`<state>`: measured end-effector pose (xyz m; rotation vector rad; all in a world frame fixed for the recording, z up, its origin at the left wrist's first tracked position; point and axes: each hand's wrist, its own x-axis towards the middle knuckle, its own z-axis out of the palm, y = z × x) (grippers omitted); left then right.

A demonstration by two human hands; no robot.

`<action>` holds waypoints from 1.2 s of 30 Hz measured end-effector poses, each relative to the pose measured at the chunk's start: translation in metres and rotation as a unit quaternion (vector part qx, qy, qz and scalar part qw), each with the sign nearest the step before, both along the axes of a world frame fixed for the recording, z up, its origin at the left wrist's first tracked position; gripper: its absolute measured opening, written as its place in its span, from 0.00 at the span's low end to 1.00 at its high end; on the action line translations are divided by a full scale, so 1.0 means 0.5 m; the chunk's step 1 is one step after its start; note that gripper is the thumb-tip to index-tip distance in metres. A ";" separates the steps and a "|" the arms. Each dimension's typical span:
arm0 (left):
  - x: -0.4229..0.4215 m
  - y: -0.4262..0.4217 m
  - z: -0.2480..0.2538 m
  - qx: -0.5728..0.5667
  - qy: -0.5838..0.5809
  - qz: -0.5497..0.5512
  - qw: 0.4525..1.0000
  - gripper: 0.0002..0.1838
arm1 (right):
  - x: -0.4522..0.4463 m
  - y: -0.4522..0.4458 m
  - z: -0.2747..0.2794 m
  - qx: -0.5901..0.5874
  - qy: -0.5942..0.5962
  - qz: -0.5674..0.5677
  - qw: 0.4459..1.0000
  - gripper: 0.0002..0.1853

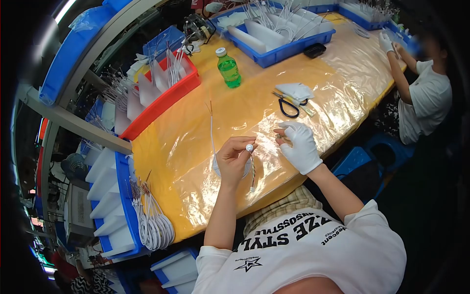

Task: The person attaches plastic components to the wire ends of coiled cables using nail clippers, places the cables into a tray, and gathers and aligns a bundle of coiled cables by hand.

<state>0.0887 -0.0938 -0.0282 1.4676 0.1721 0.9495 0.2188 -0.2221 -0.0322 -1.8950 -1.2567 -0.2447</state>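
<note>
My bare left hand [234,159] is closed on a white cable [212,132], holding it between thumb and fingers. A round white end piece [249,147] shows at the thumb tip. Part of the cable is looped behind the hand, and one stripped end points away across the table. Below the fingers hangs a twisted wire bundle with a small white connector [252,188]. To the right, my right hand [301,149] wears a white glove with bare fingertips showing. Its fingers are drawn together around something too small to make out, apart from the left hand.
Black-handled scissors [289,109] lie beyond my right hand near a white packet [295,91]. A green bottle [228,71] stands farther back. Red [164,93] and blue bins [274,58] hold cables. Coiled cables [154,223] hang at left. Another person [426,95] sits at right.
</note>
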 end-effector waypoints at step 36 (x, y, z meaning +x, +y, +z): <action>-0.046 0.011 0.067 0.394 0.184 0.241 0.867 0.10 | -0.085 -0.042 0.100 -0.056 0.644 0.182 0.741 0.15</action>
